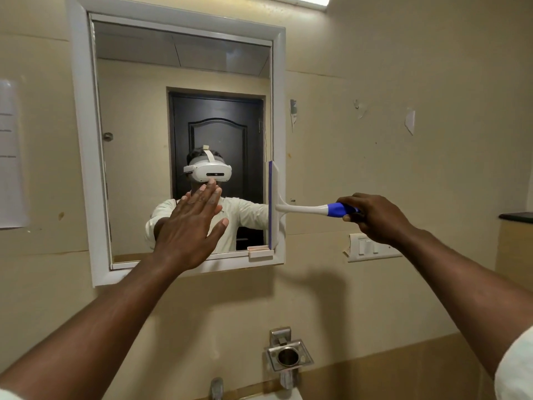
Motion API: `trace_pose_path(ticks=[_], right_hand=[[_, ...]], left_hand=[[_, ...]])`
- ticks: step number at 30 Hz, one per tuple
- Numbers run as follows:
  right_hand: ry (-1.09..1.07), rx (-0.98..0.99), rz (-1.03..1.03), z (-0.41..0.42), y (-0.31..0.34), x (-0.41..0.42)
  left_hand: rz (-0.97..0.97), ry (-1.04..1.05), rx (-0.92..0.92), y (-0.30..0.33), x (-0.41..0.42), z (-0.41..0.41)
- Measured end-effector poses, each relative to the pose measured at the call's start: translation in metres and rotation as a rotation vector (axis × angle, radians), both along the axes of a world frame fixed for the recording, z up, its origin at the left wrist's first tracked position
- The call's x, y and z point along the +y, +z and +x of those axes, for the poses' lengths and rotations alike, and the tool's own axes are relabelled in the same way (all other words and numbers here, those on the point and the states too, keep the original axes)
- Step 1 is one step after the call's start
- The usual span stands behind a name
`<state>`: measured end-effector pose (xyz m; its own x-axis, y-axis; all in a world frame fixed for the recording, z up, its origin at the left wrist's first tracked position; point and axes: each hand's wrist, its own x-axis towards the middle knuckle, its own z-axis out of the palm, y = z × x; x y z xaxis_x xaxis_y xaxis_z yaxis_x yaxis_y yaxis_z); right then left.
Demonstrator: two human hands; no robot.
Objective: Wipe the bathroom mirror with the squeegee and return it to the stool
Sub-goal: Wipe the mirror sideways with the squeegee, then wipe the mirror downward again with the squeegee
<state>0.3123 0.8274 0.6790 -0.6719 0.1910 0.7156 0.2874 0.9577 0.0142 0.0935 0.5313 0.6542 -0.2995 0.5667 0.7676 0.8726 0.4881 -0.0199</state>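
Squeegee point(291, 208) held by its blue grip in the right hand point(375, 219), fingers curled round the handle, white neck running level to the left. Blade stood upright, its blue rubber edge laid at the right margin of the mirror point(184, 140), the white head overlapping the white frame point(279, 111) beside it. Left hand point(191, 226) spread flat with straight fingers, palm toward the lower middle of the glass, seemingly pressed against it to steady the panel; actual contact hard to confirm. Probably the start or the end of a sideways pass across the lower band. For a clean stroke: keep the rubber edge full-length against the glass, tilt the head slightly toward the direction of travel, pull with even pressure and no pause, overlap the neighbouring band, and lift the steadying palm clear before the blade reaches it, since a palm on wet glass leaves prints. Watch the small ledge point(260, 252) at the bottom right corner, likely to catch the blade's lower end. Stool nowhere in view. No brand or label legible on the tool; paper sheet point(10, 154) on the left wall carrying faint lines of print, too blurred to read.
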Motion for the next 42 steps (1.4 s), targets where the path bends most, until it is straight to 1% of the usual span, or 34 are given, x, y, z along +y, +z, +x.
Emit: trace_pose_path(ticks=[12, 25, 36, 42], right_hand=[[-0.032, 0.003, 0.023, 0.003, 0.000, -0.003], [-0.045, -0.022, 0.094, 0.002, 0.014, -0.029], [0.056, 0.057, -0.016, -0.022, 0.023, -0.087], [0.193, 0.223, -0.161, -0.064, 0.039, -0.136]], left_hand=[[0.012, -0.008, -0.002, 0.005, -0.011, 0.002], [0.044, 0.006, -0.025, 0.013, -0.047, 0.000], [0.057, 0.046, 0.023, 0.024, -0.087, -0.006], [0.100, 0.086, 0.055, 0.040, -0.118, -0.022]])
